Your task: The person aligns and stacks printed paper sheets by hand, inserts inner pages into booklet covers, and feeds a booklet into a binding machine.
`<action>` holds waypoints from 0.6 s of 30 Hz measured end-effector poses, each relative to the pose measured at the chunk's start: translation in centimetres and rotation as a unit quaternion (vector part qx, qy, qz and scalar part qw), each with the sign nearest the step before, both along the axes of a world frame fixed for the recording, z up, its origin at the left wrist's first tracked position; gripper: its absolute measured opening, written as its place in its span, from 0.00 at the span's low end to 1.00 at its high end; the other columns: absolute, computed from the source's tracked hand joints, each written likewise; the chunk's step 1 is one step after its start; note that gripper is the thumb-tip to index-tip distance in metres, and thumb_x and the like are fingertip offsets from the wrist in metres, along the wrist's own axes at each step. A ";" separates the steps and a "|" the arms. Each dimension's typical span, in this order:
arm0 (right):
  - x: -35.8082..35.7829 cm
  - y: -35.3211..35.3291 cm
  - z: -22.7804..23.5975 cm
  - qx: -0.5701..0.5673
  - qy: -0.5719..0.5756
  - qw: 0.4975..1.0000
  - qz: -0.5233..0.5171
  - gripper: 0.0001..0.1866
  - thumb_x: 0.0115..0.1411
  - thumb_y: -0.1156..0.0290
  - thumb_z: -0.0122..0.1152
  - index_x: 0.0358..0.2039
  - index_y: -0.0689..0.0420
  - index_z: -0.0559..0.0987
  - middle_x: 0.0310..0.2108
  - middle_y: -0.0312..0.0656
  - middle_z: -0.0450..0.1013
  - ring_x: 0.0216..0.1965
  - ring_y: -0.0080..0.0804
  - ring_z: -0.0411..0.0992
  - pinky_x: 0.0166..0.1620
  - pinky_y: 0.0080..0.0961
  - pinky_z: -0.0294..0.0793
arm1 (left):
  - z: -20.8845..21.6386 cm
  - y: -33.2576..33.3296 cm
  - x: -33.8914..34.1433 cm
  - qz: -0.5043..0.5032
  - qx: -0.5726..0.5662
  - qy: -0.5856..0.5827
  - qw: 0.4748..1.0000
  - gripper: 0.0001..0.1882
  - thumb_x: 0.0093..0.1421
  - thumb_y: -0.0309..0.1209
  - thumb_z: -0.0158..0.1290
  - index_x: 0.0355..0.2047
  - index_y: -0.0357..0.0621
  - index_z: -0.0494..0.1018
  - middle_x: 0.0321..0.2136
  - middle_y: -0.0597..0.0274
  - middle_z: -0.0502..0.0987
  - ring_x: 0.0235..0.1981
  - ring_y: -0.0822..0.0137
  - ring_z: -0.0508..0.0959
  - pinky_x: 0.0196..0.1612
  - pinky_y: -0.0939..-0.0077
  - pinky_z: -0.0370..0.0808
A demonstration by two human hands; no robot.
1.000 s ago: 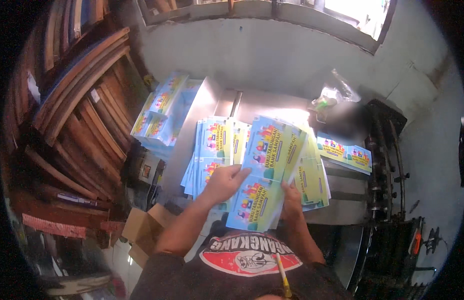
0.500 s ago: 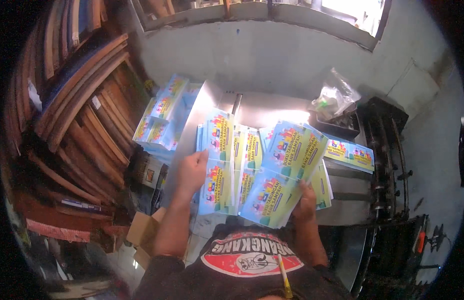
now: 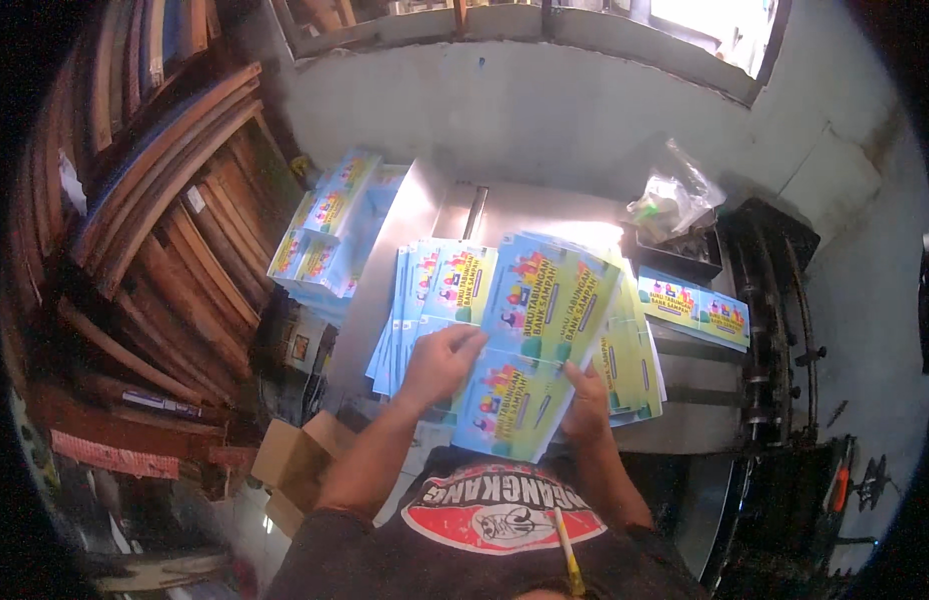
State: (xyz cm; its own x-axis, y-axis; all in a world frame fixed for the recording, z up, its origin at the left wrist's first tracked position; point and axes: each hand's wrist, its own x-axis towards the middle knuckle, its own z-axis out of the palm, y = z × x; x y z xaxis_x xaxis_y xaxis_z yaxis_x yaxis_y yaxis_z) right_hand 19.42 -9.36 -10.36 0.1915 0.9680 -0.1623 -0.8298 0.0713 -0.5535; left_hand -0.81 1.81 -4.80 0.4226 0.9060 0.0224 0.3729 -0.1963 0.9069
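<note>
Above the near edge of the tabletop [image 3: 565,205], the right hand [image 3: 588,402] has its grip closed, thumb on top, on the right edge of a sheaf of blue-and-yellow printed sheets [image 3: 545,310], while the left hand [image 3: 445,365] touches the sheaf's left edge, though I cannot tell whether its grip pinches a sheet. Of 2 loose piles, the left pile [image 3: 425,285] lies toward the tabletop's left edge and the right pile [image 3: 633,365] partly under the sheaf. Toward the far right corner, a clear plastic bag [image 3: 680,190] sits on a black tray [image 3: 700,262].
</note>
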 end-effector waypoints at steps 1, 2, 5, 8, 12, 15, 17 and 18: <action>0.1 0.0 0.0 0.000 -0.001 1.000 0.000 0.22 0.60 0.75 0.49 0.56 0.60 0.64 0.50 0.46 0.69 0.50 0.42 0.69 0.55 0.44 0.67 | 0.0 0.0 -0.1 0.032 -0.014 -0.014 0.999 0.18 0.59 0.39 0.53 0.39 0.33 0.74 0.29 0.51 0.77 0.30 0.64 0.77 0.35 0.70 0.72; 0.4 0.0 0.0 -0.003 -0.006 1.000 -0.023 0.22 0.60 0.75 0.49 0.56 0.60 0.64 0.50 0.46 0.69 0.50 0.43 0.69 0.55 0.45 0.68 | -0.2 0.7 -0.7 0.032 -0.015 -0.015 0.999 0.18 0.59 0.39 0.53 0.39 0.33 0.74 0.29 0.51 0.77 0.30 0.64 0.77 0.35 0.70 0.72; 2.0 -0.5 -0.3 0.005 -0.003 0.998 -0.061 0.23 0.60 0.75 0.49 0.57 0.60 0.63 0.50 0.47 0.68 0.50 0.44 0.69 0.54 0.45 0.69 | -2.0 4.1 -4.2 0.153 0.010 -0.072 0.986 0.17 0.60 0.36 0.51 0.43 0.34 0.72 0.28 0.53 0.77 0.29 0.67 0.77 0.34 0.71 0.72; 1.8 -0.5 1.3 0.024 0.021 0.997 -0.067 0.23 0.60 0.74 0.49 0.57 0.59 0.62 0.50 0.47 0.69 0.49 0.46 0.70 0.52 0.46 0.71 | -4.8 5.8 -6.4 0.186 0.023 0.002 0.982 0.19 0.61 0.37 0.50 0.46 0.35 0.70 0.29 0.53 0.77 0.31 0.63 0.77 0.36 0.67 0.72; 1.7 0.7 0.0 0.031 -0.049 0.998 -0.033 0.21 0.61 0.74 0.49 0.56 0.59 0.64 0.48 0.46 0.70 0.49 0.43 0.70 0.52 0.47 0.71 | -4.0 4.0 -3.5 0.182 0.279 0.279 0.901 0.24 0.59 0.40 0.52 0.50 0.35 0.68 0.41 0.46 0.75 0.43 0.52 0.75 0.48 0.61 0.69; 0.0 0.5 0.6 0.000 -0.048 0.999 -0.014 0.19 0.62 0.74 0.48 0.54 0.60 0.66 0.47 0.45 0.70 0.48 0.41 0.70 0.52 0.46 0.70 | 0.6 0.8 -0.9 -0.045 -0.003 -0.011 0.999 0.24 0.60 0.40 0.52 0.52 0.37 0.67 0.45 0.49 0.74 0.46 0.59 0.73 0.52 0.65 0.67; -1.6 1.4 1.1 -0.014 -0.027 0.999 -0.018 0.17 0.63 0.73 0.48 0.53 0.61 0.68 0.46 0.44 0.71 0.46 0.36 0.70 0.51 0.40 0.69 | 2.1 -1.3 0.6 -0.108 -0.154 -0.216 0.958 0.20 0.62 0.38 0.51 0.49 0.36 0.69 0.44 0.56 0.75 0.44 0.70 0.72 0.50 0.71 0.68; -1.9 1.5 1.3 -0.012 -0.028 0.999 -0.018 0.17 0.63 0.73 0.48 0.53 0.61 0.68 0.46 0.44 0.71 0.46 0.36 0.70 0.51 0.40 0.69 | 2.0 -1.2 0.3 -0.109 -0.153 -0.217 0.958 0.20 0.62 0.38 0.51 0.49 0.36 0.69 0.44 0.56 0.75 0.44 0.70 0.72 0.50 0.71 0.68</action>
